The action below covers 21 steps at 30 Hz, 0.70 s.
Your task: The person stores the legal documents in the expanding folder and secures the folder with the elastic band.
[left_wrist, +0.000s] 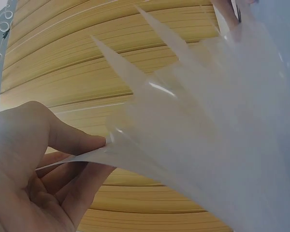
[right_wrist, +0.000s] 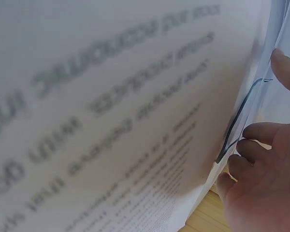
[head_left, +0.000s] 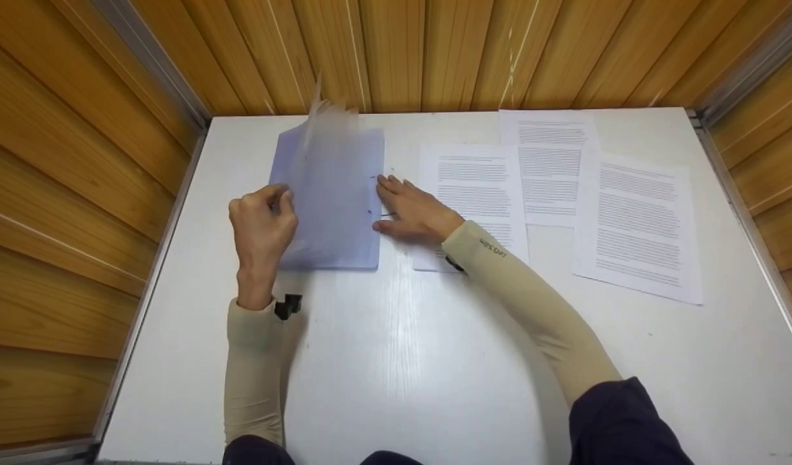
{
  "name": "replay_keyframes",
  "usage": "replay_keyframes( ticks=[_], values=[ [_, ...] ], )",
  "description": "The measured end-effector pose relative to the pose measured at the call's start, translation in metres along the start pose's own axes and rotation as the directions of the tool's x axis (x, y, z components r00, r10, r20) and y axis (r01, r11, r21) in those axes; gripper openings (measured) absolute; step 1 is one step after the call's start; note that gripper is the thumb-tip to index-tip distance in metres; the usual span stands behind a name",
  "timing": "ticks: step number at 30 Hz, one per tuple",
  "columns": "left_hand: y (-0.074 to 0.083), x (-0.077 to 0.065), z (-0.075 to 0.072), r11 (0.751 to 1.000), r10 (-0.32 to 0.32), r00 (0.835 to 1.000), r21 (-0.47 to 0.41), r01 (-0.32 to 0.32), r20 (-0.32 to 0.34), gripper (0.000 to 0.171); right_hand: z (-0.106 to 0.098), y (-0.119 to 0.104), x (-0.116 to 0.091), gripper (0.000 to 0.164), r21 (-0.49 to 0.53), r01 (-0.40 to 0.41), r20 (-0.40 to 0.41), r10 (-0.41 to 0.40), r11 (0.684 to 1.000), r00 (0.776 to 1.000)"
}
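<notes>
A pale blue folder [head_left: 364,248] lies on the white table with clear plastic sleeves [head_left: 328,145] rising from it. My left hand [head_left: 261,223] pinches the edge of a sleeve between thumb and fingers, as the left wrist view also shows; several sleeve corners [left_wrist: 171,41] fan out beyond it. My right hand [head_left: 416,210] rests with extended fingers on the folder's right edge. In the right wrist view, a dark cord [right_wrist: 237,113] loops out near those fingers. Under the right wrist lies a printed sheet [head_left: 477,171], partly covered by the hand and sleeve.
Two more printed sheets lie to the right, one at the back [head_left: 550,174] and one nearer the front [head_left: 638,226], overlapping slightly. The white table [head_left: 396,361] meets wood-panelled walls [head_left: 396,51] at the back and both sides.
</notes>
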<state>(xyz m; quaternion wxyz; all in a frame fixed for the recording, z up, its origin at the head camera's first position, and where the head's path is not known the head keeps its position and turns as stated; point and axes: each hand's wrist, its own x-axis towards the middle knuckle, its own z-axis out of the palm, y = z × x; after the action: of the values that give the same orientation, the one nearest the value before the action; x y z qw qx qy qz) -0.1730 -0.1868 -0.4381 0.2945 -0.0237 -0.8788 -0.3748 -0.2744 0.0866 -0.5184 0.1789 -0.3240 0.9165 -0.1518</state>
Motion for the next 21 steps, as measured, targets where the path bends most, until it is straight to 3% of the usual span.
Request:
replay_keyframes(
  ticks=[9, 16, 21],
  values=[
    [0.000, -0.002, 0.005, 1.000, 0.006, 1.000, 0.012, -0.006, 0.026, 0.015, -0.004, -0.001, -0.001, 0.098, 0.054, -0.010, -0.013, 0.011, 0.998, 1.000],
    [0.002, -0.002, 0.005, 1.000, 0.001, 0.999, 0.021, -0.002, 0.046, 0.017, -0.012, 0.003, -0.009, 0.094, 0.003, 0.032, -0.075, -0.032, 0.999, 0.997],
    [0.002, -0.001, 0.005, 1.000, 0.005, 0.999, 0.017, -0.005, 0.048, 0.016, -0.022, 0.008, -0.026, 0.087, 0.026, -0.019, -0.152, 0.023, 0.999, 0.988]
  ],
)
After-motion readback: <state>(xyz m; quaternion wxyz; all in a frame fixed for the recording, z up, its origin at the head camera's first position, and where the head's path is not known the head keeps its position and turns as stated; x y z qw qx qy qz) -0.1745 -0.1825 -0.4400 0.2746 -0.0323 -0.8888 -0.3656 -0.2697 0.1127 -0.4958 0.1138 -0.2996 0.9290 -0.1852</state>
